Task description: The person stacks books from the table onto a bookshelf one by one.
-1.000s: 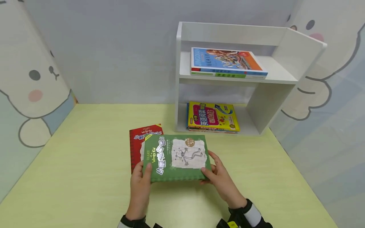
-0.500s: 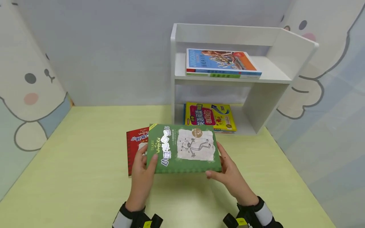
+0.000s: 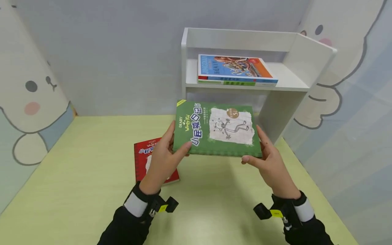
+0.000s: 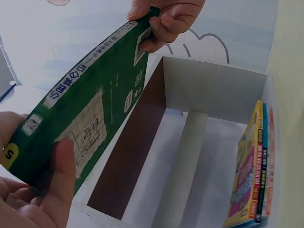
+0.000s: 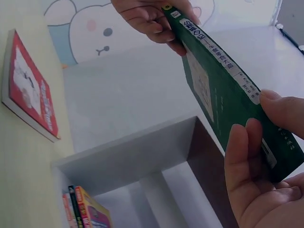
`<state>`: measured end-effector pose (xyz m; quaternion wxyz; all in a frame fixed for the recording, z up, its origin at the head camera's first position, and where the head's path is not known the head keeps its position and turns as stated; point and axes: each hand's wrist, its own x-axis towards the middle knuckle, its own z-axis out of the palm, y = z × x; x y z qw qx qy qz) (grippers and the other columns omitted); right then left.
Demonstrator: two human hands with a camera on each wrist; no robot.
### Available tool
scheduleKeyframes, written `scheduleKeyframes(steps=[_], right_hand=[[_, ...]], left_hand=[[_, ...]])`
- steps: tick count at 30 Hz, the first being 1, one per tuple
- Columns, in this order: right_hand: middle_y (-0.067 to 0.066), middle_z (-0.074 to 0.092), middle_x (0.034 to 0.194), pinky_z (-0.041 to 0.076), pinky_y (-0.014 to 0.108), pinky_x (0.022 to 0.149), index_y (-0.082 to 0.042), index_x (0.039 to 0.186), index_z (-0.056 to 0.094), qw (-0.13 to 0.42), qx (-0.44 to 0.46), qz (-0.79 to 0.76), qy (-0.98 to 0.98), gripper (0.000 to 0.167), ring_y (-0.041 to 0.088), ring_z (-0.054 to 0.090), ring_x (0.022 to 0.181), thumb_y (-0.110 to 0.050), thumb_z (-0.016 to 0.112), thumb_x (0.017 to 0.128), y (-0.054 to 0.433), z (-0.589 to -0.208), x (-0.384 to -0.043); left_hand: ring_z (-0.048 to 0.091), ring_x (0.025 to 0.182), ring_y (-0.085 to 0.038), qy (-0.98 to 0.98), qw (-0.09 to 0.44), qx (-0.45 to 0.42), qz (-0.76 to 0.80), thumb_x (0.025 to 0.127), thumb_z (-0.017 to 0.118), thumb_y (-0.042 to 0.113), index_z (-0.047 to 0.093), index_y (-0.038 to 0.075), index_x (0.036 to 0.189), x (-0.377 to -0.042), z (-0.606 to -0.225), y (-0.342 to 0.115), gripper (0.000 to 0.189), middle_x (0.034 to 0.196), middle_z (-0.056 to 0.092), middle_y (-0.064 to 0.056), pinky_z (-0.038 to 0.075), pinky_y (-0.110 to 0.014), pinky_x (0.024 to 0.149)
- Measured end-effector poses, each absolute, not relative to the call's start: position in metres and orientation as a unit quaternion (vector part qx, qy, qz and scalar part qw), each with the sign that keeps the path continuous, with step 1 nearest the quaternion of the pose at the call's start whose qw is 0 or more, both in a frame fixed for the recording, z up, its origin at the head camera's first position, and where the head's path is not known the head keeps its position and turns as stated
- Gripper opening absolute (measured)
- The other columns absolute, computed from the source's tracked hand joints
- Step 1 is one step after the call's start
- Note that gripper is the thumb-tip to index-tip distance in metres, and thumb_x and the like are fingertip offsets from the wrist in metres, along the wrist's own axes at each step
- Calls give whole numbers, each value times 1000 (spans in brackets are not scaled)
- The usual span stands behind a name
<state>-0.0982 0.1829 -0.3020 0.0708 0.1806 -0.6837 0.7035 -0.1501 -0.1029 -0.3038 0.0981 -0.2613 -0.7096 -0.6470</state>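
Observation:
Both hands hold a green Wimpy Kid book [image 3: 220, 129] raised in front of the white shelf, cover up and spine towards the person. At its left end the left hand [image 3: 165, 154] grips it, thumb on the cover and fingers beneath. The right hand [image 3: 272, 163] pinches the right end, its thumb along the spine edge and, in the right wrist view, its fingers under the green book [image 5: 228, 80]. Below and left, a red book [image 3: 145, 158] lies on the table, partly covered by the left hand in the head view.
A white two-level shelf [image 3: 306, 61] stands at the back right. On its upper level lie several stacked books [image 3: 235, 69]. Its lower level holds a stack topped by a yellow book [image 4: 244, 175], hidden behind the green one in the head view. The table [image 3: 92, 204] is pale yellow-green.
Both hands have lifted the green book up and to the right, towards the shelf. More of the red book now shows, and the yellow book has become hidden in the head view.

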Motion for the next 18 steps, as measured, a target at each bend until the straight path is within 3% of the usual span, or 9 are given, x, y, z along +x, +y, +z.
scheduleKeyframes(steps=[4,10,18], right_hand=[[8,38,145,54,24,71,-14,157,11,100,202,709,-668,81,14,57,95,9,54,94,193,-272,-107],[11,40,141,53,23,70,-14,156,19,124,208,737,-631,75,15,55,92,11,52,94,204,-243,-129],[11,47,131,52,23,69,-11,154,25,133,182,749,-623,70,17,55,88,6,57,94,211,-218,-160]], left_hand=[[68,88,-20,-702,91,-311,-634,93,66,16,24,9,154,-171,-274,-92,75,119,65,-12,58,-28,68],[66,104,-15,-718,71,-317,-616,93,67,23,22,8,154,-201,-240,-78,78,127,63,-10,55,-28,84],[67,90,-20,-710,44,-305,-633,94,66,28,39,13,145,-235,-215,-62,60,110,68,-10,57,-31,78]])
